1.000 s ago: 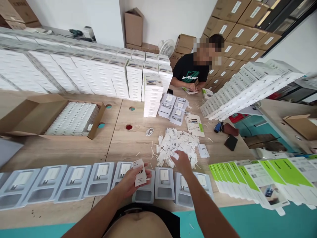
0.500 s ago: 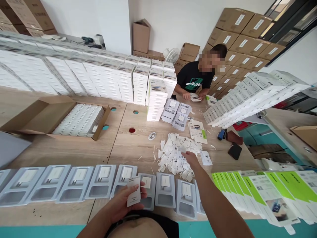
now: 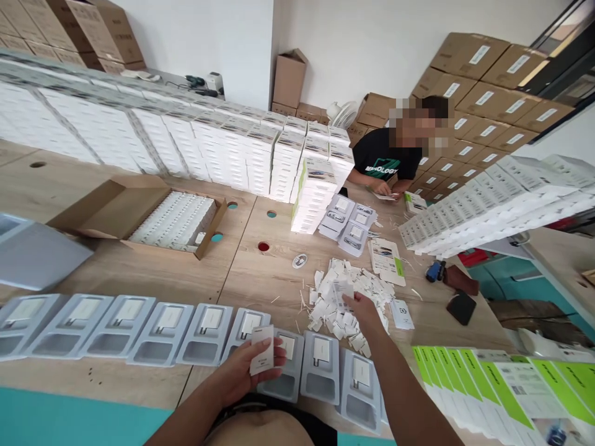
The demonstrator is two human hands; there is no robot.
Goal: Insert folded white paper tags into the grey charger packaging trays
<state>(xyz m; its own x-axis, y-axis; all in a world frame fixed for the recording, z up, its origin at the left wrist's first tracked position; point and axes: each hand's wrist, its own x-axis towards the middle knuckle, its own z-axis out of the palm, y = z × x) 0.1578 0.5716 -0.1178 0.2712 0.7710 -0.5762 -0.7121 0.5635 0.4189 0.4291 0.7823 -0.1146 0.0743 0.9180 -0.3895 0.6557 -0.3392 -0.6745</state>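
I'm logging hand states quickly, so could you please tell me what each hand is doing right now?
Left hand: closed on a white card.
Right hand: pinching a small white packet above the pile.

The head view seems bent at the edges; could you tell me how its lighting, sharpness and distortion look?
Head view: even, soft daylight and faint shadows; the wooden table and row of grey trays bow with wide-angle distortion; the white card in the left hand is sharp; the co-worker's face is pixelated.

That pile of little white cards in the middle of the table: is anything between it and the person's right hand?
Nothing visible. The right hand is already at the near edge of the pile of white cards, fingers on one card. The left hand holds a separate card.
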